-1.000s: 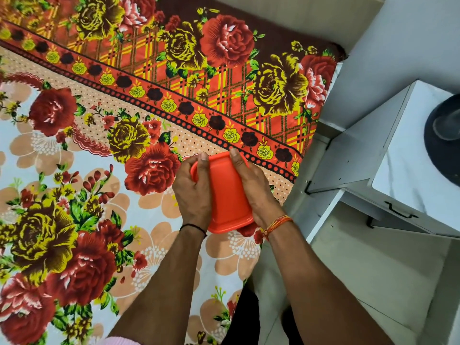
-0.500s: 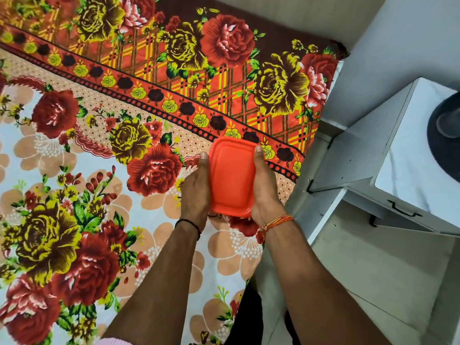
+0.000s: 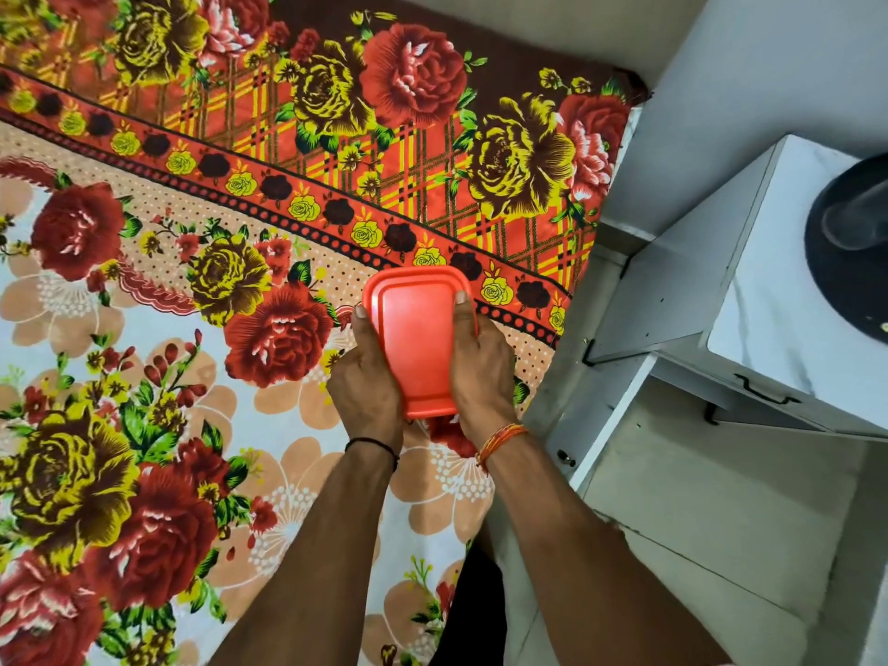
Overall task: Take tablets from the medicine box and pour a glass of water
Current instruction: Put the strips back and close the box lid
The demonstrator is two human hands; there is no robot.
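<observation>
An orange plastic medicine box (image 3: 417,338) with its lid on sits between my two hands over the flowered bedsheet (image 3: 144,329), near the bed's right edge. My left hand (image 3: 367,386) grips its left side with the thumb up along the lid's rim. On the opposite side my right hand (image 3: 483,372) holds the box, thumb lying on the lid. The box's contents are hidden. No glass or water shows.
A white bedside cabinet (image 3: 749,300) with a black drawer handle (image 3: 764,391) stands to the right of the bed. A round black base (image 3: 850,242) rests on its top. Pale floor (image 3: 711,521) lies below the cabinet.
The box was tilted with one end raised; both hands have brought it forward and laid it flatter, lid facing up, further toward the sheet's patterned border.
</observation>
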